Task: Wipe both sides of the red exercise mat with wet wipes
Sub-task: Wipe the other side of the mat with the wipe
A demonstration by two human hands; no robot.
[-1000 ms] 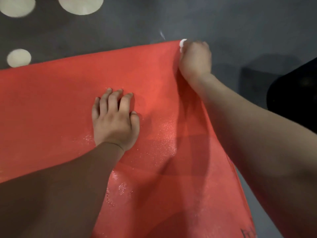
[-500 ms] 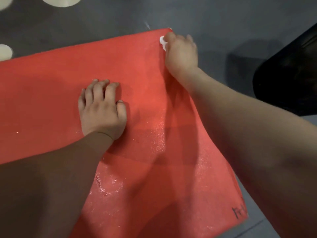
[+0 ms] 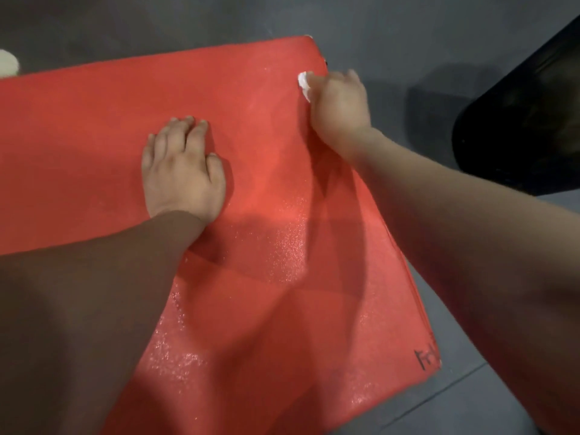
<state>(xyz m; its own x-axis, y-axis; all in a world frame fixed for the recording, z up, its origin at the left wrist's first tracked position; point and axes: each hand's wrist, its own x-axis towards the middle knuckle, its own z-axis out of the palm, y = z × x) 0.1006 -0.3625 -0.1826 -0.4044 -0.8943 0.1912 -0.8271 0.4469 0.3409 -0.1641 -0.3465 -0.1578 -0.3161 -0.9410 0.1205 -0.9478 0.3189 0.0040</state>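
The red exercise mat [image 3: 103, 146] lies flat on the grey floor and fills most of the view. Wet sheen shows on its near middle and lower part. My left hand [image 3: 182, 171] rests palm down on the mat's middle, fingers straight. My right hand [image 3: 340, 105] sits at the mat's right edge a little below the far right corner, curled round a white wet wipe [image 3: 303, 84], of which only a small bunch shows past the fingers. Black writing marks the mat's near right corner.
Grey floor [image 3: 376, 29] surrounds the mat. A large black object [image 3: 527, 120] stands at the right, close to my right forearm. A pale round spot [image 3: 8, 62] shows on the floor at the far left edge.
My right hand with the wipe has slid from the mat's far right corner toward me along the right edge. The view has shifted, showing more of the near right corner. My left hand stays put.
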